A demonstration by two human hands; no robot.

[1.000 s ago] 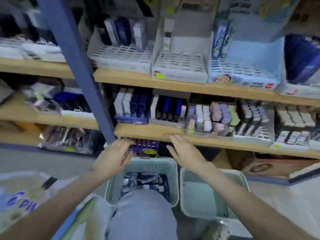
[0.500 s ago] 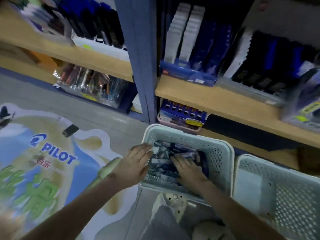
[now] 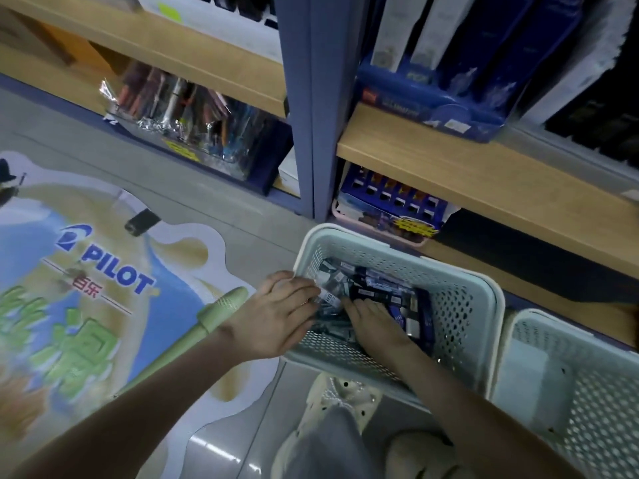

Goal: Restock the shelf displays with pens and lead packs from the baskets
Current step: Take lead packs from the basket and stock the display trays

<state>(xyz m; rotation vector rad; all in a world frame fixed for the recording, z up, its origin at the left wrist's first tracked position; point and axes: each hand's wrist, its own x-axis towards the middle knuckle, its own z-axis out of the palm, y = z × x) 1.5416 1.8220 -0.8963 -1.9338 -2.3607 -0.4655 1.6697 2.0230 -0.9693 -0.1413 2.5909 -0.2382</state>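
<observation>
Dark lead packs (image 3: 377, 295) heaped in pale perforated basket (image 3: 463, 305).

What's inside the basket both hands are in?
The basket holds a loose pile of small packs, dark blue and clear, some marked HB. The left hand and right hand cover part of it; what lies beneath them is hidden.

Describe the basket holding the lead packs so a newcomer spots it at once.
Find the blue shelf post. Two pale perforated baskets sit at its foot. Take the left basket, full of dark lead packs; the right basket shows none.
</observation>
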